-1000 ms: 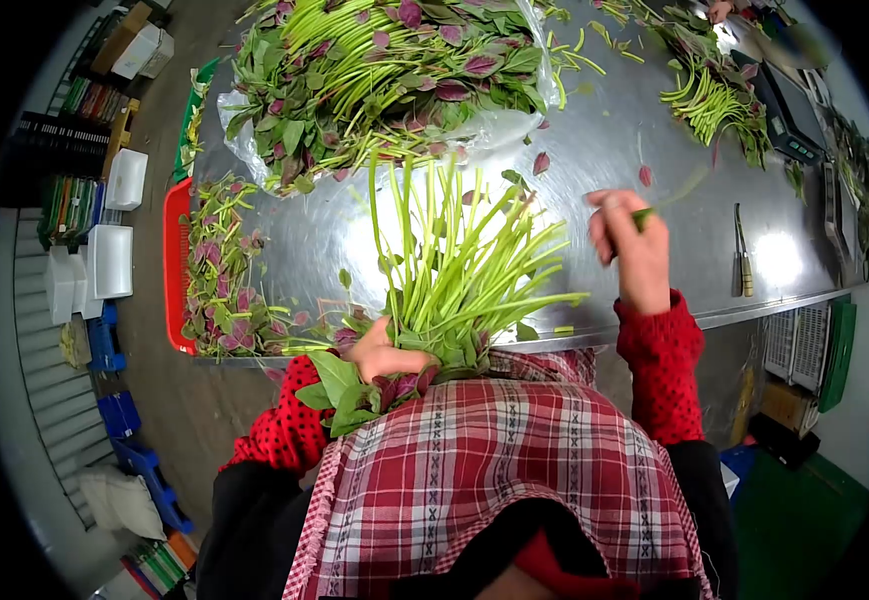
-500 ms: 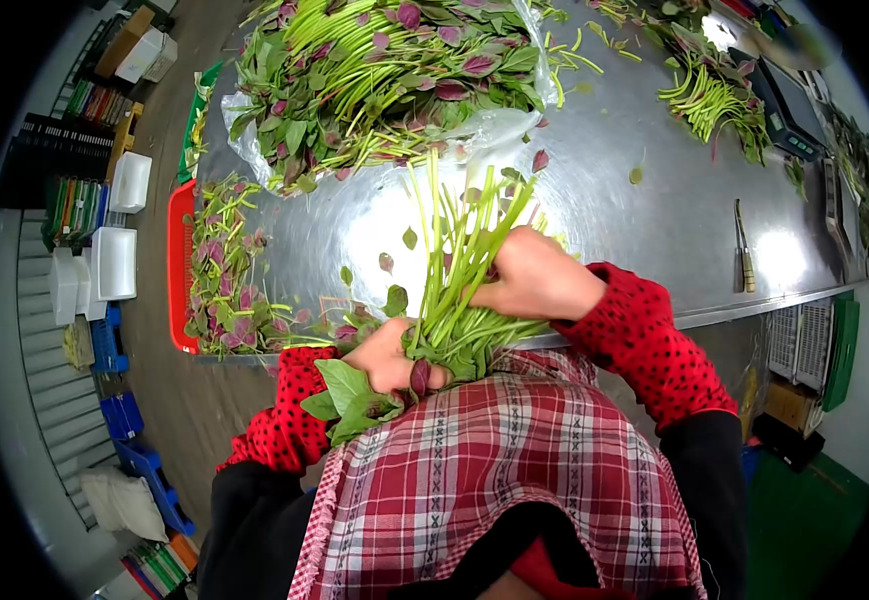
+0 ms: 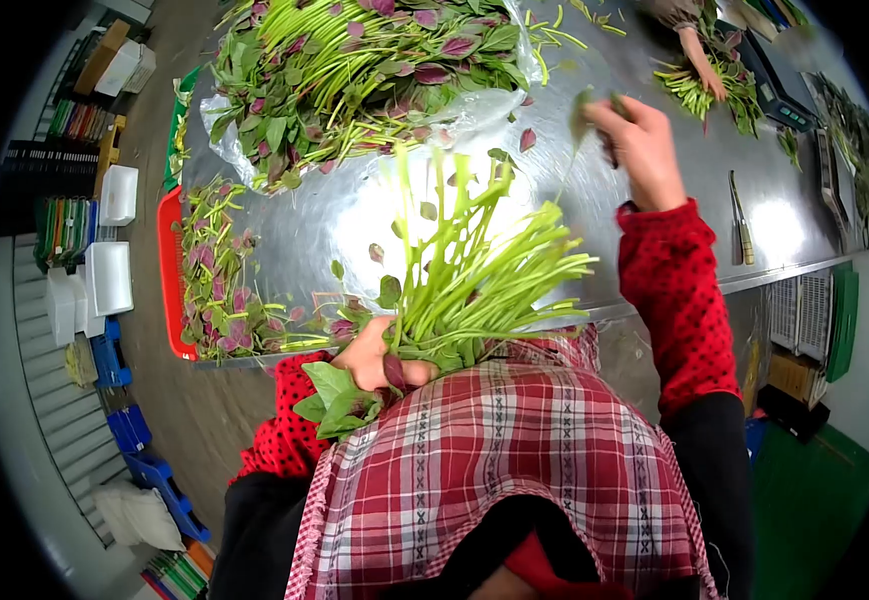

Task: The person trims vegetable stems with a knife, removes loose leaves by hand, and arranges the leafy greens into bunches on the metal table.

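Note:
My left hand (image 3: 384,358) is closed round the leafy end of a bunch of greens (image 3: 494,265), held low against the checked apron (image 3: 514,430). Pale green stems fan out from it over the steel table's front edge, and some green and purple leaves stick out below the fist. Up to the right, away from the bunch, my right hand (image 3: 639,150) is raised with its fingers pinched. A small blurred leaf (image 3: 580,118) on a thin stem hangs at those fingertips.
A large heap of greens (image 3: 354,90) lies on plastic at the back. Trimmings (image 3: 216,270) lie beside a red crate (image 3: 169,270) at left. A knife (image 3: 742,220) rests at right. Another person's hand (image 3: 702,65) touches a small bunch near a black device (image 3: 774,85).
My right hand has left the bunch and moved up and right, with a small leaf at its fingers. The stems have spread rightward. Another person's hand has come in at the upper right.

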Tool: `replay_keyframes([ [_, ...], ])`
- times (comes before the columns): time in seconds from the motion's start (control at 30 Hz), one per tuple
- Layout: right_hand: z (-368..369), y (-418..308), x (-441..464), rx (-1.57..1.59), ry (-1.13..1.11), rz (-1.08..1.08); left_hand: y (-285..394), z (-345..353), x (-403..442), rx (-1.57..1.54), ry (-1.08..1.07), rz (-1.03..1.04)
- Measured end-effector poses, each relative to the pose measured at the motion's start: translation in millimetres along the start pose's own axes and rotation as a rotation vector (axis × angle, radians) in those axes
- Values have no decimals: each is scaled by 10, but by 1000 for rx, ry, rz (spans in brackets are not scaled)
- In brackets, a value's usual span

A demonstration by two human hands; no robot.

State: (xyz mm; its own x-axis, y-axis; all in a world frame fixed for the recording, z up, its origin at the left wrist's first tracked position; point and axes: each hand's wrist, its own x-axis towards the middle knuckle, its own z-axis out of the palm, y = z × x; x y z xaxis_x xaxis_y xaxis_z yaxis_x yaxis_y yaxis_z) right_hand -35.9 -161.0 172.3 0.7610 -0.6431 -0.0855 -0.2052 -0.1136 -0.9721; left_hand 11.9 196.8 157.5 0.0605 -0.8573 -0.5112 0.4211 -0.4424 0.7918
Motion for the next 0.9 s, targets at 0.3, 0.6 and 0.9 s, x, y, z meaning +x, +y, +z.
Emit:
replay_keyframes([
  [0.3,690,275,-1392,-114,-683,-41,-255,-73,20,-147,234,125],
  [0.6,298,39,-1064,221,-560,44,-360,-137,-5,-197,226,146],
  [0.9,143,301,-780,3,-205,-14,-434,-86,-39,-254,232,221],
])
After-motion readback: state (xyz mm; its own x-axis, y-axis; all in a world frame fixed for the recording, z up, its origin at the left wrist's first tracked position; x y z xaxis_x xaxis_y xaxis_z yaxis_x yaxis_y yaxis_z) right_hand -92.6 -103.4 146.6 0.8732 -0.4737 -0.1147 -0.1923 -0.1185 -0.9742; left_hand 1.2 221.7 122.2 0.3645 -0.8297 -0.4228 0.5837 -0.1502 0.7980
